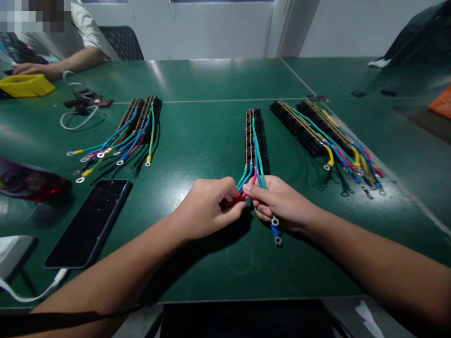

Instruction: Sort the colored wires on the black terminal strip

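Observation:
In the head view a black terminal strip (251, 136) with brass-coloured bars lies lengthwise on the green table, its wires running toward me. My left hand (207, 206) pinches a red wire (240, 197) near its end, just left of the bundle. Closed round the green and blue wires (260, 162) is my right hand (282, 202), its thumb close to the left fingertips. Below the right hand two ring terminals (275, 222) stick out, one with a blue sleeve. The far ends of the other wires are hidden by my fingers.
Two similar wired strips (141, 117) lie at left, two more (317, 124) at right. A phone (89, 223) on a white cable, a bottle (31, 180), a tangled cable (82, 101) and a yellow tray (27, 86) are on the left. Another person's arm (70, 63) rests at the far left.

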A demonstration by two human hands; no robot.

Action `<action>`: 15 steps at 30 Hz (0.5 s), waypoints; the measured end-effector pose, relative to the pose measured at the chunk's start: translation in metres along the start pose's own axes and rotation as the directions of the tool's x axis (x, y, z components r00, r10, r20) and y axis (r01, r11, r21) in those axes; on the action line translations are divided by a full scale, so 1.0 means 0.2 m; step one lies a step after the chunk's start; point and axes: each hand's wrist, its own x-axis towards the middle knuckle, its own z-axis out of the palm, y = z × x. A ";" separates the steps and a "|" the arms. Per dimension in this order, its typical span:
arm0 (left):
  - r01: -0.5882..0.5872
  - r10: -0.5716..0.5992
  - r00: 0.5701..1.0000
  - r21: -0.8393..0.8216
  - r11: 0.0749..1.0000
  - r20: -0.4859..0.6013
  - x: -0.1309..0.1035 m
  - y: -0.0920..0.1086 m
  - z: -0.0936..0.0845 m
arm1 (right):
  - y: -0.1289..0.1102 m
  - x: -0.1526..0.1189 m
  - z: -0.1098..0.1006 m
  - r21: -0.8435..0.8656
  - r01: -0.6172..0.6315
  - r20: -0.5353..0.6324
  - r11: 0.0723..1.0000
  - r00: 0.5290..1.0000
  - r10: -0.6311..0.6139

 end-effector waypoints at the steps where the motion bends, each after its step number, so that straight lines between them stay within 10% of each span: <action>1: 0.001 -0.001 1.000 0.008 1.000 0.002 0.00 0.00 0.00 | 0.00 0.00 0.00 -0.002 0.002 -0.006 1.000 1.000 -0.002; 15: 0.065 -0.064 0.996 -0.010 0.998 0.068 0.00 0.02 0.00 | -0.01 0.00 0.01 0.005 0.010 0.013 1.000 1.000 -0.010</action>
